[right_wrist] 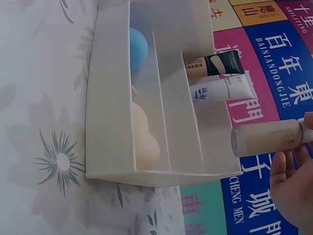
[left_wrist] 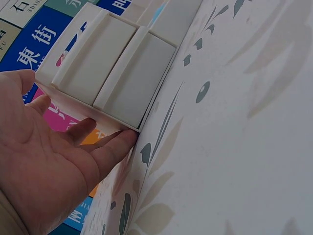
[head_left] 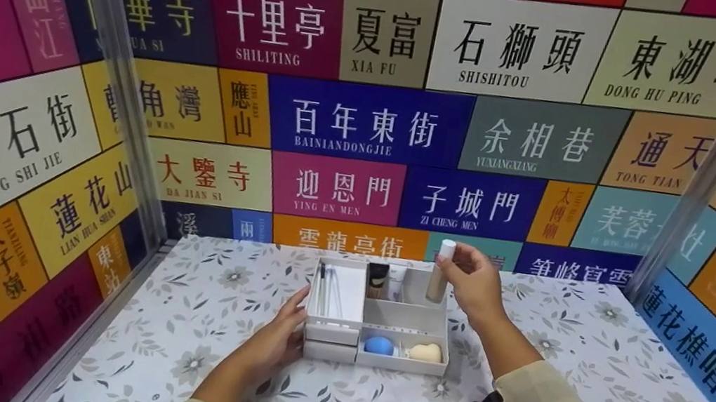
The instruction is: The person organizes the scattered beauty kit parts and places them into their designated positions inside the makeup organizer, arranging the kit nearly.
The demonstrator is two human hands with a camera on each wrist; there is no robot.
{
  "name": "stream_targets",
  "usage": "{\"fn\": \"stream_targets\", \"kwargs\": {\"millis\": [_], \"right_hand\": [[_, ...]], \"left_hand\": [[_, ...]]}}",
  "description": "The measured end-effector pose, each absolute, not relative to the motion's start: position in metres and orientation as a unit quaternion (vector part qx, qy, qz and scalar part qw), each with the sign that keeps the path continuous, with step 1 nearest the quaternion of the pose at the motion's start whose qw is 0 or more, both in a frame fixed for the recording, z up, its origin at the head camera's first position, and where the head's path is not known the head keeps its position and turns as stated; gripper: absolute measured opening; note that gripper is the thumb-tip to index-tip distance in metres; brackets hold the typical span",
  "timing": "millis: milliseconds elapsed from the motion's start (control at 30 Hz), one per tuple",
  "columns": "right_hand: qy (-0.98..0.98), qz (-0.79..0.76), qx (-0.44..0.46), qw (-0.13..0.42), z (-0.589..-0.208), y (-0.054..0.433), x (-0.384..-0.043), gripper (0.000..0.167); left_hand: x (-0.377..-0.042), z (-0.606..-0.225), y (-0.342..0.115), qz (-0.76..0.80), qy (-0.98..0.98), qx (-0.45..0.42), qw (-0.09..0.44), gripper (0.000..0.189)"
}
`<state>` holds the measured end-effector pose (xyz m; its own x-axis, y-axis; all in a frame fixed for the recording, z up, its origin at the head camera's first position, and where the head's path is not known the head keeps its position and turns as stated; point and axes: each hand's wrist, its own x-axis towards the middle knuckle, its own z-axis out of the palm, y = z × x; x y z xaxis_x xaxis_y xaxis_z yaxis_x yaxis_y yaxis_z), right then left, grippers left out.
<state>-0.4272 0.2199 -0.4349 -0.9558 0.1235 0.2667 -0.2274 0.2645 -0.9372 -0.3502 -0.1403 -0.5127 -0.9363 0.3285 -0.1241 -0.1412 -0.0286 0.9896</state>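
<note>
My right hand pinches a foundation bottle by its white cap, upright over the back right compartment of a white desktop organizer. In the right wrist view the bottle is just beyond the organizer's back compartment, its base toward the opening. My left hand rests against the organizer's left side; the left wrist view shows its fingers fairly straight along the side wall, beside two drawers. A dark-capped beige tube and a white tube stand in the back compartment.
Blue and cream makeup sponges sit in the front compartment. Thin brushes lie in the top left tray. The organizer stands on a leaf-patterned tabletop, with a sign-covered wall behind and metal posts at both sides.
</note>
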Motion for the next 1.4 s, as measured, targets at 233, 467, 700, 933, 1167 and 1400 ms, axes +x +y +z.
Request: {"fn": "stream_targets", "kwargs": {"millis": [233, 467, 700, 933, 1167, 1400], "right_hand": [[-0.791, 0.593, 0.014, 0.150, -0.446, 0.213, -0.437, 0.048], [-0.800, 0.579, -0.003, 0.154, -0.457, 0.212, -0.441, 0.047], [-0.803, 0.580, -0.001, 0.136, -0.463, 0.211, -0.442, 0.042], [-0.825, 0.552, 0.003, 0.121, -0.463, 0.211, -0.439, 0.044], [-0.850, 0.514, 0.004, 0.112, -0.460, 0.210, -0.437, 0.043], [-0.859, 0.502, -0.002, 0.103, -0.458, 0.208, -0.433, 0.041]], "left_hand": [[-0.349, -0.512, -0.140, 0.715, 0.677, 0.069, 0.163, 0.061], [-0.349, -0.511, -0.140, 0.713, 0.679, 0.065, 0.163, 0.060], [-0.348, -0.513, -0.139, 0.723, 0.666, 0.082, 0.165, 0.061], [-0.349, -0.514, -0.140, 0.723, 0.668, 0.078, 0.162, 0.060], [-0.349, -0.512, -0.140, 0.722, 0.668, 0.068, 0.167, 0.059], [-0.348, -0.511, -0.140, 0.719, 0.672, 0.072, 0.165, 0.059]]}}
